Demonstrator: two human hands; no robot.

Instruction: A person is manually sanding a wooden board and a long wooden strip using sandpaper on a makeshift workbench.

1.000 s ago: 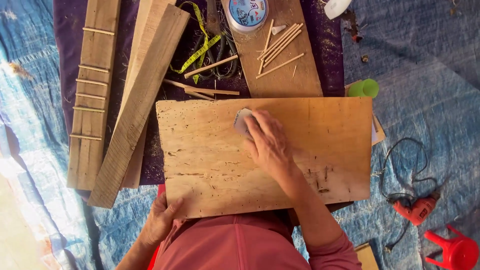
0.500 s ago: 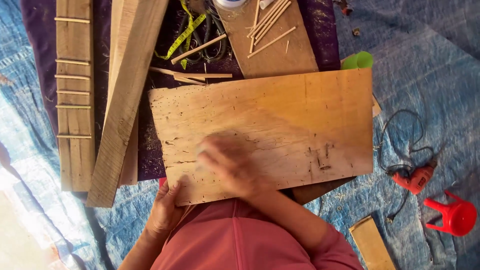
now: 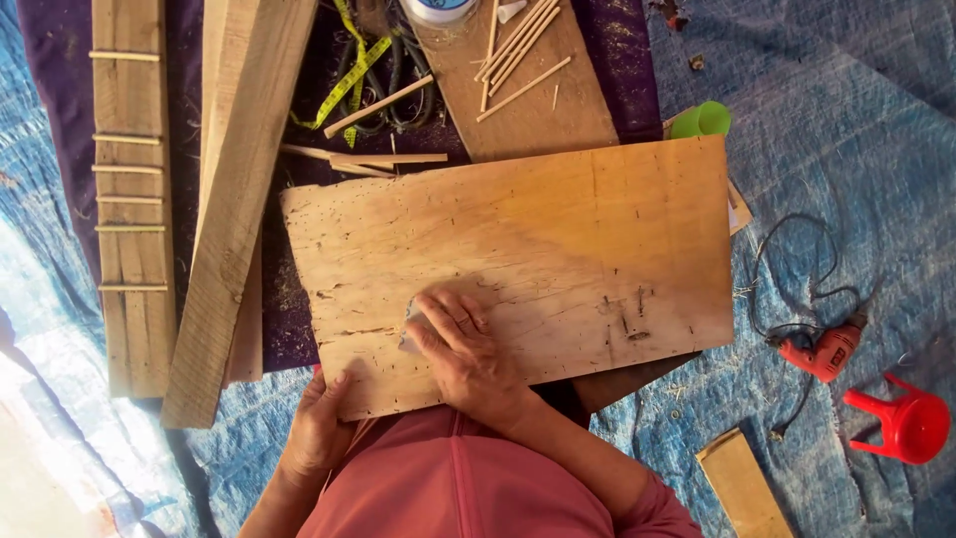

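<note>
A wide, pale wooden board (image 3: pixel 558 239) with small dark holes lies flat in front of me. My right hand (image 3: pixel 463 349) presses a small grey sanding pad (image 3: pixel 410 327) onto the board near its near-left part; the fingers cover most of the pad. My left hand (image 3: pixel 321 423) grips the board's near-left edge, thumb on top. My pink sleeve fills the bottom of the view.
Long planks (image 3: pixel 239 189) and a strip with cross sticks (image 3: pixel 129 199) lie at the left. Thin sticks (image 3: pixel 518 50), a yellow tape measure (image 3: pixel 349 75) and a green cup (image 3: pixel 702 120) lie beyond the board. A red drill (image 3: pixel 822 351), a red stool (image 3: pixel 901 423) and a small wood piece (image 3: pixel 742 483) lie at the right on blue tarp.
My right hand has slid the pad from the board's far middle toward the near-left part. The left hand has stayed on the near edge.
</note>
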